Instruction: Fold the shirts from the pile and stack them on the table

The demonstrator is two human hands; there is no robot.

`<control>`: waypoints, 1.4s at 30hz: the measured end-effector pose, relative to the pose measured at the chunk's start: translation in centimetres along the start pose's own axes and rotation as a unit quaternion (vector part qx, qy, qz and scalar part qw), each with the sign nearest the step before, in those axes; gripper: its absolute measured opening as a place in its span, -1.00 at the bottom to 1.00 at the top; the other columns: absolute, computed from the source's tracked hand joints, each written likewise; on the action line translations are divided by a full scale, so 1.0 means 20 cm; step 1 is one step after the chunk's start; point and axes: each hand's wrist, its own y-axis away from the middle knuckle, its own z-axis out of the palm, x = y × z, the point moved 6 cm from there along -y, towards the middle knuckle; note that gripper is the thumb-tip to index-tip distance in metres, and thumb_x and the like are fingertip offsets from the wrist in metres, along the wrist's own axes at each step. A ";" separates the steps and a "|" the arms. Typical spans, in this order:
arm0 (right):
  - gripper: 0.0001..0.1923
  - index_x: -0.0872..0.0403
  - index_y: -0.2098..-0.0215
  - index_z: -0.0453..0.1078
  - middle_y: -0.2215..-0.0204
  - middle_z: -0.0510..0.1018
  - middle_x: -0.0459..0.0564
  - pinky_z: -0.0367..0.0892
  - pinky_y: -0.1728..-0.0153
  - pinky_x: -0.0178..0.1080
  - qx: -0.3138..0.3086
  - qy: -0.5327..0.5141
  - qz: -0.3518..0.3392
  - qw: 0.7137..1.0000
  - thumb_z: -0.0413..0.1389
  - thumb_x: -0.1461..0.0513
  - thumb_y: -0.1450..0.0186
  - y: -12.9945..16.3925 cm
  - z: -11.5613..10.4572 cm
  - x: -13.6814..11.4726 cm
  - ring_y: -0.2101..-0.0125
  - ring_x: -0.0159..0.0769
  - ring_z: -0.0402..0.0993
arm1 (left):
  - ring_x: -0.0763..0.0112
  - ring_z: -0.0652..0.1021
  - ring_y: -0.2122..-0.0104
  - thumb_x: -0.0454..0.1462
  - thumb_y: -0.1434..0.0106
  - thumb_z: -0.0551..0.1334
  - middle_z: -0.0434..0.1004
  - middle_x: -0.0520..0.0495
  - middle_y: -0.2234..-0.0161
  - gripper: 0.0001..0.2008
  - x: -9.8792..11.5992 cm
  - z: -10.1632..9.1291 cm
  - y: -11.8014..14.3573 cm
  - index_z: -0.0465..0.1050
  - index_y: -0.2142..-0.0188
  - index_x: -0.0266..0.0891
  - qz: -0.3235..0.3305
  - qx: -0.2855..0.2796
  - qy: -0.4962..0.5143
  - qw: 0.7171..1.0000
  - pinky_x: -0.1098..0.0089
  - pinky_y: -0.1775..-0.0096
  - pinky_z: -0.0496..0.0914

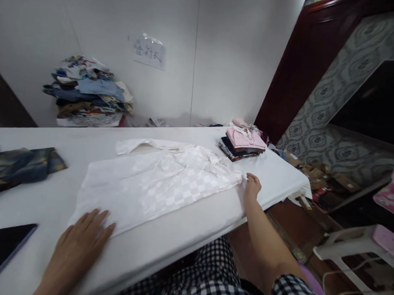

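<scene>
So the white shirt [155, 185] lies flat on the bench [192, 235], long axis running left to right between both hands. Left hand [80, 238] rests open, palm down, fingers on the near left hem. Right hand [252, 185] reaches further out, arm extended, fingertips pinching the shirt's right edge, from what I can see.

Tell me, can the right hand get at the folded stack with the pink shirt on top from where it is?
Probably yes. The right hand rests at the white shirt edge, and bare table lies between it and the folded stack; nothing blocks the way.
</scene>
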 end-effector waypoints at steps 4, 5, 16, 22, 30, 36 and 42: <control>-0.62 0.12 0.19 0.50 0.14 0.57 0.11 0.33 0.04 -0.10 -0.125 0.044 -0.092 0.987 -0.02 0.10 -0.17 0.09 0.11 -0.09 0.09 -0.14 0.44 | 0.04 0.20 -0.27 -0.20 -0.16 -0.01 0.39 0.07 -0.18 -0.58 -0.03 0.04 0.00 0.51 0.08 0.00 0.025 0.000 -0.025 0.999 -0.03 -0.17 0.18; -0.63 0.10 0.17 0.50 0.09 0.56 0.11 0.31 -0.01 -0.09 -0.205 0.069 -0.136 0.967 0.02 0.09 -0.17 0.13 0.17 -0.12 0.04 -0.14 0.43 | 0.07 0.20 -0.27 -0.19 -0.18 -0.02 0.39 0.14 -0.17 -0.58 -0.02 0.03 0.00 0.51 0.08 0.05 0.016 0.002 -0.029 0.999 -0.02 -0.17 0.17; -0.62 0.08 0.09 0.53 0.01 0.54 0.14 0.26 -0.12 0.05 -0.417 0.218 -0.294 0.832 -0.02 0.12 -0.27 0.30 0.35 -0.15 -0.04 -0.07 0.42 | 0.09 0.15 -0.29 -0.18 -0.31 -0.04 0.20 -0.16 -0.28 -0.49 0.11 -0.13 0.04 0.27 -0.21 -0.23 -0.104 -0.024 -0.080 0.991 -0.04 -0.19 0.14; -0.58 0.09 -0.01 0.47 -0.11 0.44 0.16 0.16 -0.19 0.08 -0.426 0.173 -0.364 0.810 -0.06 0.09 -0.34 0.48 0.59 -0.44 -0.18 -0.04 0.27 | 0.03 0.14 -0.30 -0.14 -0.33 -0.05 0.19 -0.16 -0.28 -0.48 0.08 -0.09 0.04 0.27 -0.21 -0.24 -0.110 -0.001 -0.072 0.991 -0.07 -0.19 0.14; -0.44 0.01 -0.28 0.18 -0.34 0.04 0.09 -0.12 -0.26 0.14 -0.582 0.317 -0.356 0.659 -0.11 0.00 -0.38 0.84 0.90 -0.43 -0.34 -0.04 -0.13 | 0.08 0.15 -0.30 -0.12 -0.31 -0.03 0.18 -0.13 -0.29 -0.47 0.07 -0.07 0.05 0.28 -0.22 -0.21 -0.119 -0.008 -0.055 0.991 -0.06 -0.21 0.11; -0.42 -0.02 -0.29 0.15 -0.35 0.02 0.04 -0.15 -0.27 0.11 -0.579 0.323 -0.355 0.660 -0.16 -0.04 -0.39 0.84 0.89 -0.35 -0.35 -0.08 -0.15 | 0.12 0.19 -0.28 -0.12 -0.29 0.00 0.24 -0.09 -0.26 -0.51 0.01 -0.09 0.02 0.34 -0.17 -0.11 -0.157 -0.053 -0.012 0.986 -0.06 -0.21 0.12; -0.41 -0.03 -0.28 0.18 -0.34 0.05 0.05 -0.14 -0.27 0.14 -0.574 0.295 -0.359 0.674 -0.16 -0.07 -0.38 0.85 0.89 -0.35 -0.34 -0.06 -0.11 | 0.10 0.34 -0.19 -0.07 -0.30 0.02 0.37 -0.19 -0.18 -0.54 0.00 -0.24 -0.35 0.43 -0.08 -0.18 -0.113 -0.009 -0.009 0.994 -0.01 -0.19 0.18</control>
